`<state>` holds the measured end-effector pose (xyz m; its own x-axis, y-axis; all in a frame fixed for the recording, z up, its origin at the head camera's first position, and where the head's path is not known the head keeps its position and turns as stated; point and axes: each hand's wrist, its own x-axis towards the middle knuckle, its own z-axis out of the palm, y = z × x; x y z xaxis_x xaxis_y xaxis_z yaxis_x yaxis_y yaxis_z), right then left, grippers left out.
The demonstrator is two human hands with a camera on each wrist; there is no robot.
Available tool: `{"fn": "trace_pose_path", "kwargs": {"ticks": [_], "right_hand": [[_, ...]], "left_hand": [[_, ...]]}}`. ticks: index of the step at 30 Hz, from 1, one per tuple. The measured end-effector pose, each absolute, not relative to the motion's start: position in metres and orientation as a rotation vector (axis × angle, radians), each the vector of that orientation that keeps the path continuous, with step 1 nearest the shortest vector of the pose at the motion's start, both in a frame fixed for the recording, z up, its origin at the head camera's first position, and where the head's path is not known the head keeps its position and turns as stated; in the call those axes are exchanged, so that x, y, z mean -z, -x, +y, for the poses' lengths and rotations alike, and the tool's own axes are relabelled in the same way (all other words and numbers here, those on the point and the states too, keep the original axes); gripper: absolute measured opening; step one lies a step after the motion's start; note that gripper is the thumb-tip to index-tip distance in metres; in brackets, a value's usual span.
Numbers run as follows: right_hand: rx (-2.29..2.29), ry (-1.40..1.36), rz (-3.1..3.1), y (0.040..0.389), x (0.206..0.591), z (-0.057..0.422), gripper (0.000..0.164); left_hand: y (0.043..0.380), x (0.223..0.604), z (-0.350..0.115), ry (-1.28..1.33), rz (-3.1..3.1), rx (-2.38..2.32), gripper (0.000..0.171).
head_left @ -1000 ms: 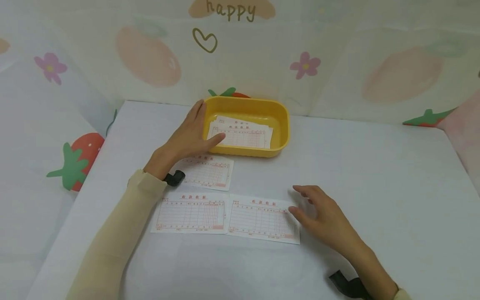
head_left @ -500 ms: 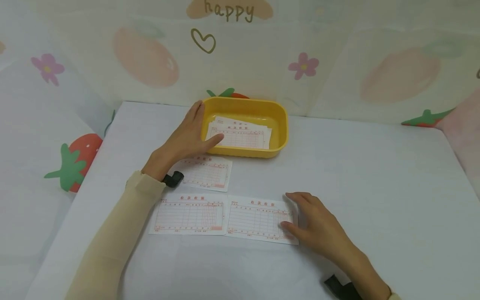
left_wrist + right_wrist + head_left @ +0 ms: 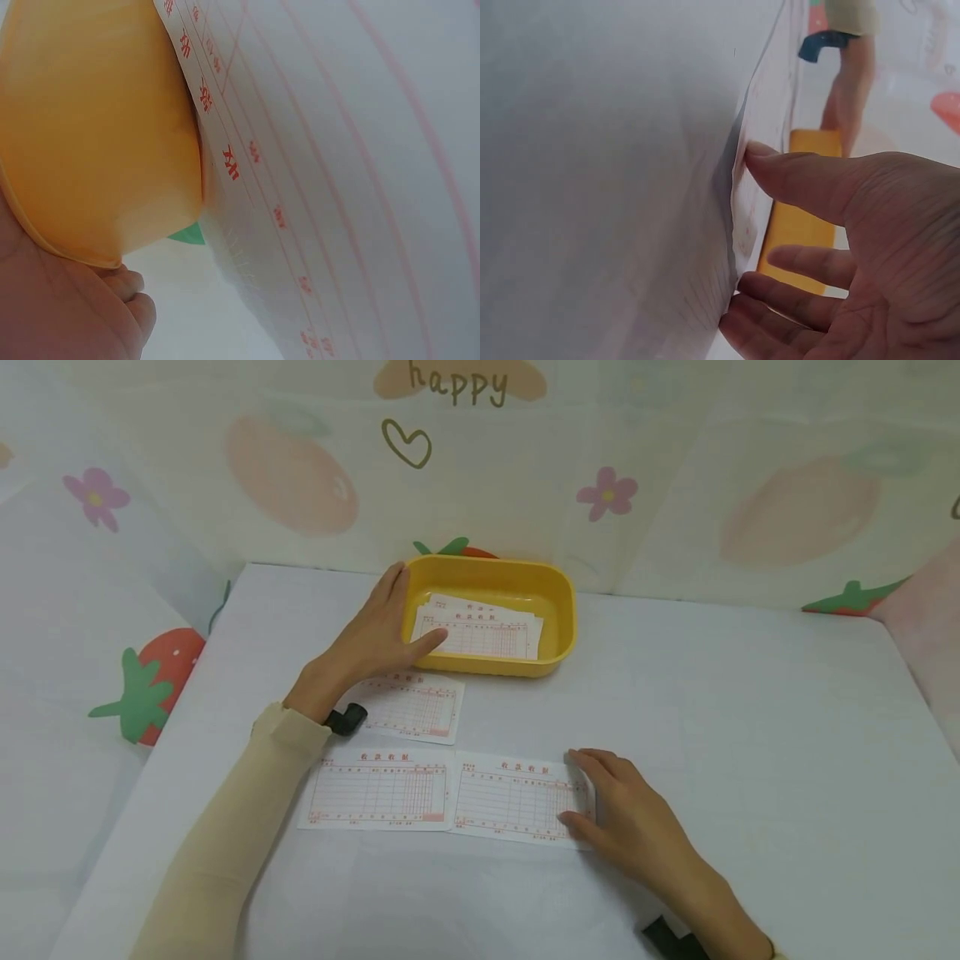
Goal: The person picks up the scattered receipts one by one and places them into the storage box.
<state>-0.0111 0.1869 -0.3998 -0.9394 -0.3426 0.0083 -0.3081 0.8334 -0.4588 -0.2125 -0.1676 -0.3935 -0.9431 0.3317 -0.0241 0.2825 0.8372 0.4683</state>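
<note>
My left hand (image 3: 372,631) grips the left end of a yellow plastic basin (image 3: 558,647), its thumb over the front rim and its fingers along the outer side. Inside the basin lie several white receipt slips (image 3: 480,635) with red print. On the table, one receipt slip (image 3: 416,710) lies partly under my left wrist. Two more lie in front, a left slip (image 3: 378,793) and a right slip (image 3: 510,797), edge to edge. My right hand (image 3: 626,814) is at the right slip, its thumb (image 3: 776,165) touching the printed face and its fingertips at the edge, spread apart from the thumb.
The white-covered table (image 3: 750,735) extends to the right of the slips. A printed backdrop (image 3: 480,485) with fruit and flowers stands behind the basin. Black wrist mounts (image 3: 347,719) sit on both wrists.
My right hand has moved left and down onto the right slip's edge. My left hand stays on the basin, and the slips keep their places.
</note>
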Motion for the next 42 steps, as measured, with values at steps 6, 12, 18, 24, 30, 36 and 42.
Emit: {"fn": "trace_pose_path", "kwargs": {"ticks": [6, 12, 18, 24, 30, 36, 42], "right_hand": [[0.675, 0.527, 2.953, 0.01, 0.399, 0.184, 0.072], [0.661, 0.551, 2.968, 0.009, 0.399, 0.183, 0.072], [0.659, 0.552, 2.973, 0.007, 0.4, 0.183, 0.072], [0.636, 0.555, 2.959, 0.003, 0.4, 0.181, 0.076], [0.634, 0.556, 2.964, 0.001, 0.397, 0.178, 0.076], [0.696, 0.524, 2.961, 0.002, 0.396, 0.176, 0.069], [0.837, 0.461, 2.922, 0.006, 0.397, 0.176, 0.049]], "left_hand": [[0.212, 0.393, -0.168, -0.485, 2.911, -0.711, 0.115], [0.212, 0.393, -0.169, -0.486, 2.917, -0.7, 0.115], [0.212, 0.393, -0.169, -0.487, 2.915, -0.694, 0.115], [0.211, 0.393, -0.169, -0.491, 2.914, -0.7, 0.115], [0.211, 0.393, -0.168, -0.49, 2.914, -0.703, 0.115], [0.211, 0.393, -0.168, -0.493, 2.911, -0.702, 0.114], [0.21, 0.393, -0.168, -0.485, 2.91, -0.7, 0.115]]}}
